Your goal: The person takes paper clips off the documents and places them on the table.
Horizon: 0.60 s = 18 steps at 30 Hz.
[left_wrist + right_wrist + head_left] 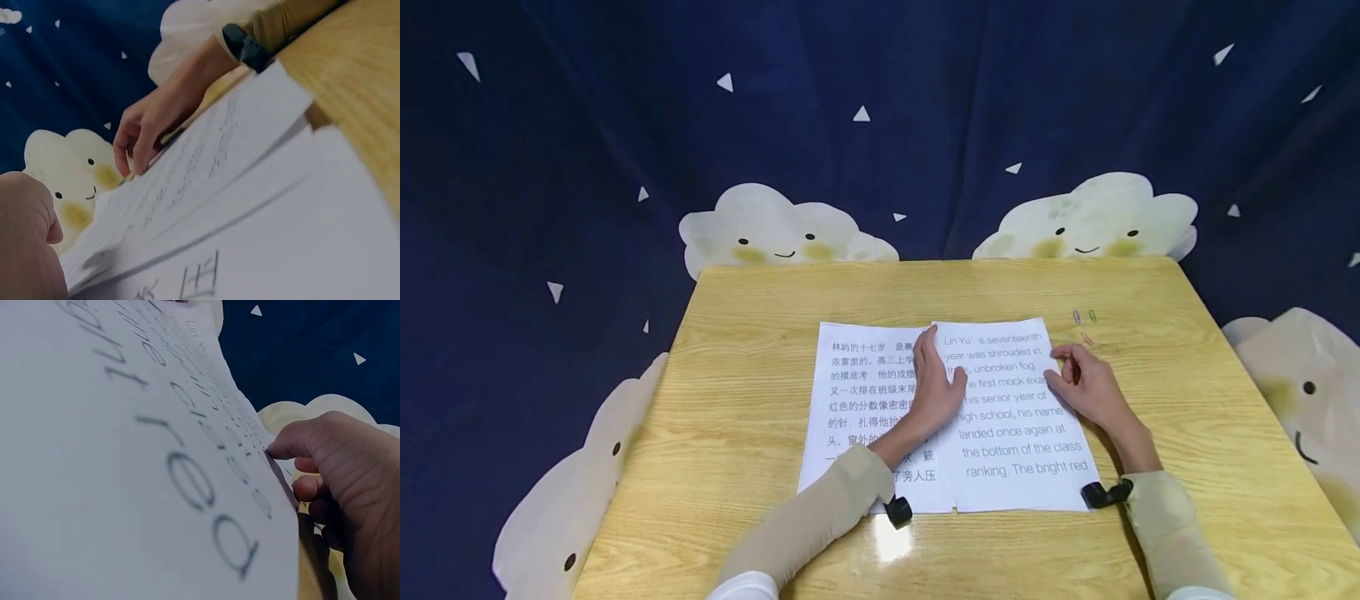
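Two printed white sheets lie side by side on the table. The left sheet (842, 454) carries Chinese text, the right sheet (1022, 492) English text. Across their adjoining edges rests my left hand (934, 387), fingers extended away from me and thumb out over the English sheet. My right hand (1090, 387) holds the English sheet's right edge, thumb (290, 439) on top at the margin and the other fingers curled beside it. In the left wrist view the sheets' near edges stand slightly apart, one above the other.
Three paper clips lie beyond my right hand: a blue clip (1077, 317), a green clip (1093, 317) and a red clip (1087, 339). The wooden table (722, 375) ends at a dark blue curtain (820, 108) with clouds. Black wrist cameras sit at both cuffs.
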Each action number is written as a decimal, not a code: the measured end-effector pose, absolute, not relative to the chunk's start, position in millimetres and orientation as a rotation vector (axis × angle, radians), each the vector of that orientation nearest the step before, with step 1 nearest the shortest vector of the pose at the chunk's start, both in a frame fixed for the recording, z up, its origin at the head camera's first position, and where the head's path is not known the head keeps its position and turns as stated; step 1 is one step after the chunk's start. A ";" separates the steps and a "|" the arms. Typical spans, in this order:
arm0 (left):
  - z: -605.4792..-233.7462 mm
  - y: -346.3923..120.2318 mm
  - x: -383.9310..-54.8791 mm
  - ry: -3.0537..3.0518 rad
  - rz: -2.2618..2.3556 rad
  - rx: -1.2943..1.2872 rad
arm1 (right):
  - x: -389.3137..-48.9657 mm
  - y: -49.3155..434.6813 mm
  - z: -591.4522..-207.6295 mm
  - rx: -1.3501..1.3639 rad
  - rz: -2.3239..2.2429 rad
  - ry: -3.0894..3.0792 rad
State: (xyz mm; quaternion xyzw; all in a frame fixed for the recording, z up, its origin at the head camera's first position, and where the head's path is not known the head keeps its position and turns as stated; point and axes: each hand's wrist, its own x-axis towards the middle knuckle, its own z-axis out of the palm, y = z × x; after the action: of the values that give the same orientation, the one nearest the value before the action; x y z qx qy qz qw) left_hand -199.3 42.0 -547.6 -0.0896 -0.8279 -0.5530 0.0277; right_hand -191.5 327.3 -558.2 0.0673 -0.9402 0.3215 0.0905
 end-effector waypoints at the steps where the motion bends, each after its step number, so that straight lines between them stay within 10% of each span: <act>1: -547.1 42.0 -197.3 -2.549 -1.719 -0.263 | -191.9 326.9 -558.3 0.200 0.940 -2.800; 18: -521.8 -22.4 -196.9 -2.661 -1.363 -0.426 | -190.5 334.6 -551.8 0.091 0.895 -2.729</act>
State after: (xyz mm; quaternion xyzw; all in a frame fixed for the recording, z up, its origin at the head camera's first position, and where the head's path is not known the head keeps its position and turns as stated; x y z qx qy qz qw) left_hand -196.9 -22.4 -521.8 -0.1408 -0.8795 -0.4505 0.0606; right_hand -190.5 334.6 -551.8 0.0314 -0.9412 0.3088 0.1336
